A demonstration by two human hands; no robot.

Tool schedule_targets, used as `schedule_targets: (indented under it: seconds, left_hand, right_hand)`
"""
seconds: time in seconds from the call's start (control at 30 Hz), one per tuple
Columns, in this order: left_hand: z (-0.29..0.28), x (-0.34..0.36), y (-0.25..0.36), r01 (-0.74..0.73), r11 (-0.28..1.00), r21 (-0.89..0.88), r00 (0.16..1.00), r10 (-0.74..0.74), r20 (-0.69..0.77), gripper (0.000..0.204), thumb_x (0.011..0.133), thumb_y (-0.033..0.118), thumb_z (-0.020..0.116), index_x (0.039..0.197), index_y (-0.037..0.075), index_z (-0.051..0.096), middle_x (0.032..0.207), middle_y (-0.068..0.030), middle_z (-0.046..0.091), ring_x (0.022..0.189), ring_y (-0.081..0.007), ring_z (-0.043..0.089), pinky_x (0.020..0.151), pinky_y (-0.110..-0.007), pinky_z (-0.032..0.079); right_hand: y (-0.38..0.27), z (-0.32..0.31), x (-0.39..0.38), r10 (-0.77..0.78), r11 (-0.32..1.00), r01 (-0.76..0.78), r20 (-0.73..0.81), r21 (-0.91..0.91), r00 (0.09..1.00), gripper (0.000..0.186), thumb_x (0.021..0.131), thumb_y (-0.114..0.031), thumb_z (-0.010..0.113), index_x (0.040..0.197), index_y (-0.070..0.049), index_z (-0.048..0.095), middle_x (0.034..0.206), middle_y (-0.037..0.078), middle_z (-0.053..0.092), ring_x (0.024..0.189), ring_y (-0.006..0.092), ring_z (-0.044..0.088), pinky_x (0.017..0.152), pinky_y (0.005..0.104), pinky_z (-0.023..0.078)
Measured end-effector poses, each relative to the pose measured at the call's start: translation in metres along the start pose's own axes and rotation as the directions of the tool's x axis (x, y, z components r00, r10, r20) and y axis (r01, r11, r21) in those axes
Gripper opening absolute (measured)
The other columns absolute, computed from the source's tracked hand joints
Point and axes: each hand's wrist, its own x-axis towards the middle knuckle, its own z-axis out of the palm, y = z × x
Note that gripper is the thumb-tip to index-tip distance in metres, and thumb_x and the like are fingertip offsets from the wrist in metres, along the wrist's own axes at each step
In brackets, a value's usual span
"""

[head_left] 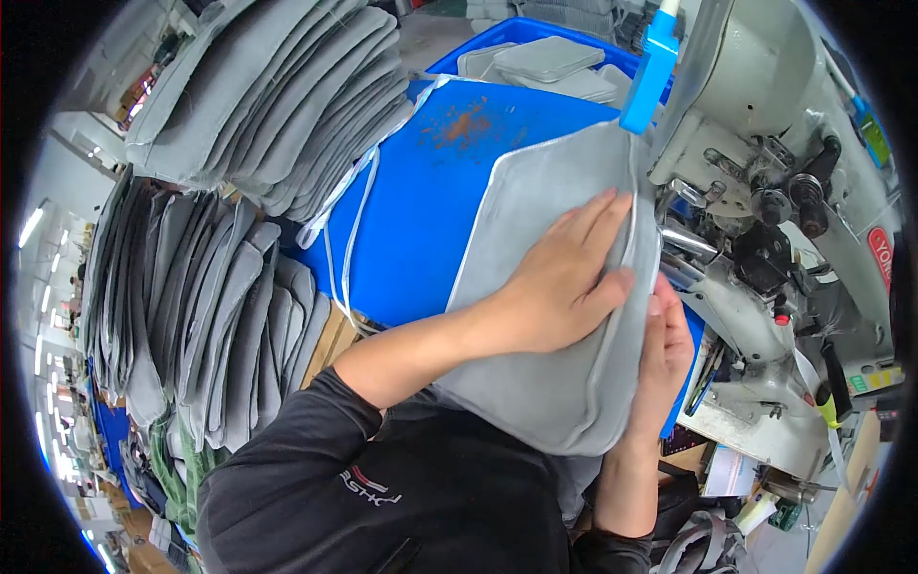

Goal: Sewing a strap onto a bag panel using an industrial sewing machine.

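A grey padded fabric panel (535,383) with rounded corners and a pale edging lies on the blue tabletop (411,230), its right side against the sewing machine. My left hand (564,277) rests flat on top of it, fingers stretched toward the seam ridge near its right edge. At that right edge my right hand (667,335) grips the panel's rim, thumb on top and fingers curled at the side. The sewing machine's presser area (688,239) sits just beyond my fingertips; the needle itself I cannot make out.
Tall stacks of grey fabric panels (277,96) and more folded grey panels (182,297) stand at the left. A blue crate (521,33) with finished-looking pads is at the back. The sewing machine (765,86) fills the right. White cord (354,230) hangs along the table's left edge.
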Motion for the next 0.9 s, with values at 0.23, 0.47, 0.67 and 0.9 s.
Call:
schedule_targets:
  seconds: [0.23, 0.47, 0.67, 0.9]
  left_hand:
    - [0.011, 0.021, -0.014, 0.06, 0.998, 0.031, 0.998, -0.059, -0.034, 0.059, 0.096, 0.017, 0.047, 0.145, -0.009, 0.029, 0.145, -0.0323, 0.037, 0.137, -0.044, 0.036, 0.114, -0.045, 0.027]
    - [0.012, 0.044, -0.035, -0.032, 0.999, 0.018, 0.991, 0.034, -0.13, 0.054, 0.095, 0.019, 0.046, 0.14, -0.009, 0.035, 0.142, -0.0325, 0.041, 0.132, -0.0457, 0.04, 0.111, -0.048, 0.03]
    - [0.017, 0.058, -0.051, 0.051, 0.998, 0.031, 0.996, -0.048, -0.073, 0.055, 0.098, 0.03, 0.044, 0.141, -0.004, 0.039, 0.144, -0.032, 0.038, 0.135, -0.0446, 0.038, 0.112, -0.054, 0.027]
    - [0.01, -0.013, -0.012, 0.013, 0.999, -0.049, 0.989, -0.02, -0.147, 0.07, 0.096, 0.045, 0.05, 0.148, 0.002, 0.034, 0.151, -0.0296, 0.032, 0.141, -0.045, 0.03, 0.114, -0.058, 0.021]
  right_hand:
    - [-0.001, -0.005, 0.008, 0.004, 0.998, -0.005, -0.007, -0.065, 1.0, 0.034, 0.103, -0.02, 0.054, 0.128, 0.003, 0.057, 0.113, 0.008, 0.068, 0.095, 0.0109, 0.065, 0.086, 0.0254, 0.052]
    - [0.004, -0.012, 0.013, -0.03, 0.997, 0.03, 0.0, -0.072, 1.0, 0.035, 0.103, -0.018, 0.051, 0.129, 0.004, 0.056, 0.109, 0.009, 0.068, 0.094, 0.0115, 0.064, 0.083, 0.0231, 0.05]
    - [0.06, -0.071, 0.012, 0.128, 0.792, -0.06, 0.071, -0.607, 0.989, 0.014, 0.094, 0.002, 0.045, 0.093, 0.004, 0.059, 0.069, 0.008, 0.062, 0.057, 0.0146, 0.058, 0.053, 0.0286, 0.047]
    - [0.104, -0.079, 0.004, -0.199, 0.374, 0.316, 0.257, -0.872, 0.946, 0.016, 0.098, -0.008, 0.054, 0.095, 0.005, 0.062, 0.082, 0.011, 0.067, 0.066, 0.0181, 0.063, 0.06, 0.03, 0.051]
